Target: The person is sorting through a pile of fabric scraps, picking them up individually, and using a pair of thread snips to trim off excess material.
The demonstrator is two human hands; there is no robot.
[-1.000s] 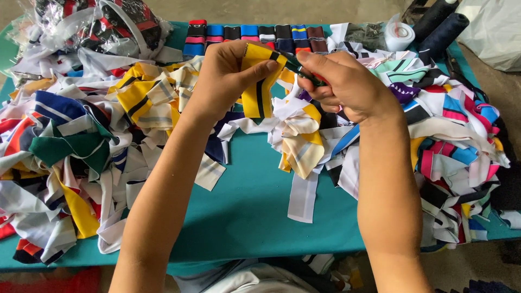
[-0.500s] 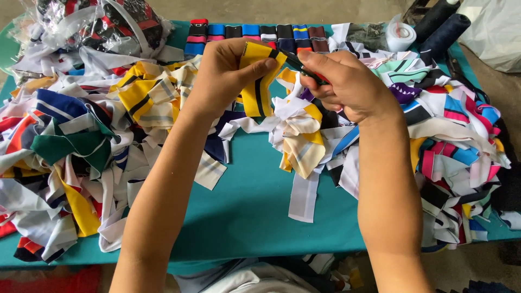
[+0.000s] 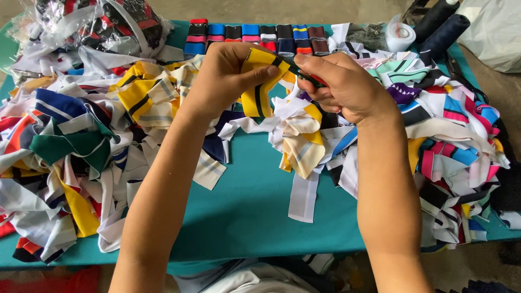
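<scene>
A person stands at a teal table (image 3: 244, 217) heaped with striped fabric scraps; the left hand (image 3: 228, 81) pinches a yellow strip with black stripes (image 3: 259, 81), held up above the table's middle, thumb pressed across its top; the right hand (image 3: 347, 87) is closed around a small red-handled tool (image 3: 310, 79), its tip meeting the strip's upper edge beside the left thumb; whether it is a snipper I cannot tell. That tip sits so near the thumb that a slip could nick skin; a loose pinch could let the strip drop into the cream and yellow pile (image 3: 301, 144) below and be lost there.
</scene>
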